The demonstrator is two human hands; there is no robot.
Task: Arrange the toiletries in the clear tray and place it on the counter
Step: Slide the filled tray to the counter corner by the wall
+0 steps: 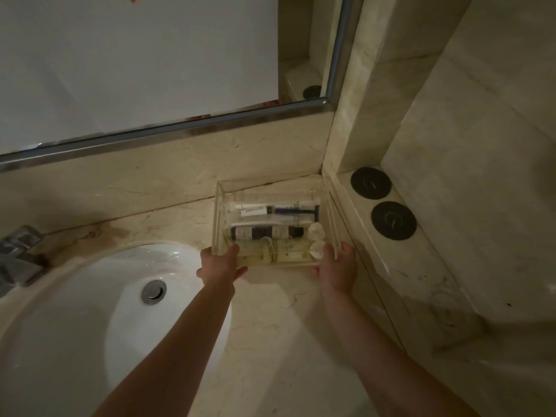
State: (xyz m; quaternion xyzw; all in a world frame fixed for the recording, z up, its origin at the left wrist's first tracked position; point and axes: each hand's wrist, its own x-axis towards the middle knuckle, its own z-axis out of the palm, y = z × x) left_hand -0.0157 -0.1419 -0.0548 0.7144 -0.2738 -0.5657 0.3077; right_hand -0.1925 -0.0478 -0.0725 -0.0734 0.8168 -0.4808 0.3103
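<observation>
A clear tray [270,188] sits in the back right corner of the marble counter [270,320], against the wall. Inside lie a white tube [252,210], a dark blue razor [296,209], dark bottles [264,233], yellowish bottles [279,251] and two round white caps [316,231]. My left hand [221,264] grips the tray's near left corner. My right hand [338,266] grips its near right corner.
A white sink basin [90,311] with a metal drain [154,291] lies to the left, a chrome tap [21,254] at its far left. Two black round coasters [393,220] rest on the raised ledge to the right. A mirror [135,61] hangs above.
</observation>
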